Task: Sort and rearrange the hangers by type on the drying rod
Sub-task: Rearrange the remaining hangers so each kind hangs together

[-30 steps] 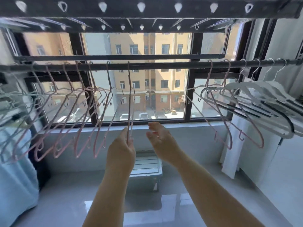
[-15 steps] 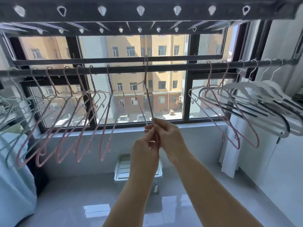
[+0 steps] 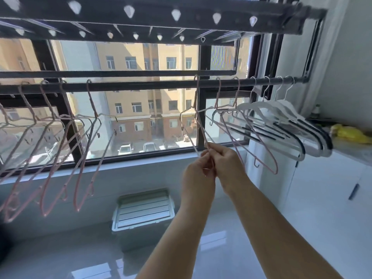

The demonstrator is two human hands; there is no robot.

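Hands meet just below the right-of-middle stretch of the drying rod (image 3: 141,85), and between them you hold one pink hanger (image 3: 196,93). Your left hand (image 3: 198,174) has its fingers curled, thumb and fingertips pinching the hanger's thin lower wire. Your right hand (image 3: 227,164), touching the left, pinches the same wire a little higher between thumb and forefinger, with the other fingers folded in. The hanger's hook sits over the rod, and its frame slants down and toward you into your grip, turned nearly edge-on.

Just right of that hook, two neighbouring pink hangers (image 3: 217,93) hang on the rod. Past them, at the right end, four white hangers (image 3: 287,109) with black strips along their shoulders sit close together. Well apart to the left, a row of pink hangers (image 3: 93,105) runs off the left edge, all swung out at a slant.

Above the rod runs a dark rack bar (image 3: 153,14) with a line of drop-shaped holes. Farther back is the window (image 3: 130,57), with a tan building and parked cars outside. On the glossy floor under the sill stands a pale lidded storage box (image 3: 144,208). At the right, a white cabinet (image 3: 322,188) carries something yellow (image 3: 350,133) on its top.
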